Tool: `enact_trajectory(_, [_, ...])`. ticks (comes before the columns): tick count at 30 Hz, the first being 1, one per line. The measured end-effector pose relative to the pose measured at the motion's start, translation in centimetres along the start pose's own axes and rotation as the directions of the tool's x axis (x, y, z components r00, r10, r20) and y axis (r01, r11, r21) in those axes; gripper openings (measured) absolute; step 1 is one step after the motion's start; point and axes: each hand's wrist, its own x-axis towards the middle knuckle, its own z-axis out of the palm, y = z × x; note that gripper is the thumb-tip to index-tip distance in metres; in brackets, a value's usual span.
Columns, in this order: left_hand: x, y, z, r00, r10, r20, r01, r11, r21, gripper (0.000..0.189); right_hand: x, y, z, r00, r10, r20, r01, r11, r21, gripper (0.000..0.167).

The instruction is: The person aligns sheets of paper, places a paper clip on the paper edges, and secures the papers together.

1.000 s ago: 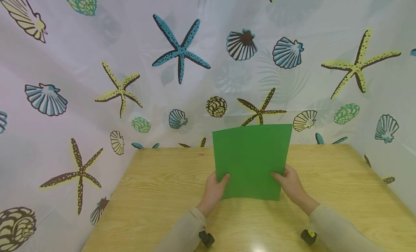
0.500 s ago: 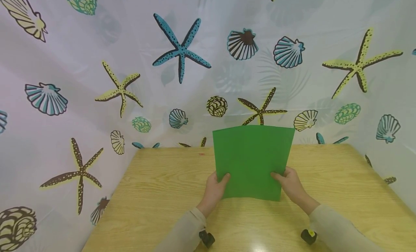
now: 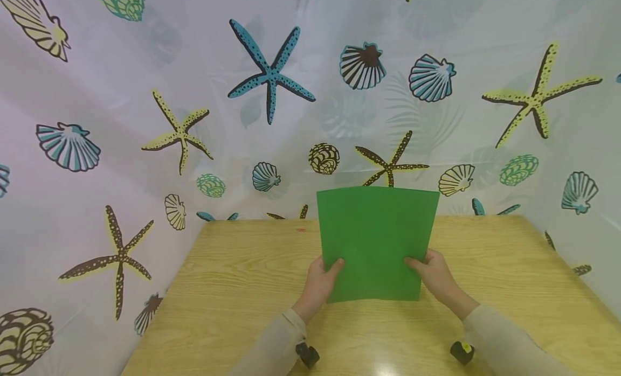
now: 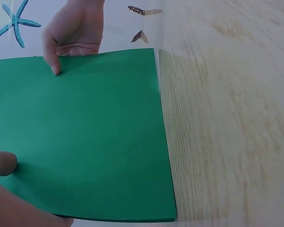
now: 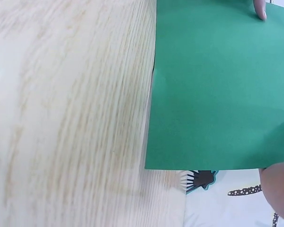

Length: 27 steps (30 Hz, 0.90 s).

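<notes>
Head view: pale sleeves [image 3: 506, 341] lead to the left hand [image 3: 320, 283] and right hand [image 3: 436, 279], each pinching a side of the green sheet [image 3: 375, 233], thumb on the near face; the fingers behind are hidden. The sheet stands tilted between them; whether its lower edge touches the table [image 3: 242, 290] cannot be told. Light, even thumb pressure should avoid creases, and matched hands should hold it level. It looks like smooth, matt card, squarish, slightly bowed. Beyond are wood grain, a slim red piece [image 3: 301, 230] and shell-printed white cloth [image 3: 213, 47].
</notes>
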Motion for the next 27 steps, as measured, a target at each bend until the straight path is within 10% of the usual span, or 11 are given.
enact_trajectory(27, [0.7, 0.4, -1.4, 0.998, -0.054, -0.009, 0.054, 0.998, 0.023, 0.040, 0.6, 0.1, -0.2, 0.997, 0.073, 0.017, -0.073, 0.997, -0.025, 0.037])
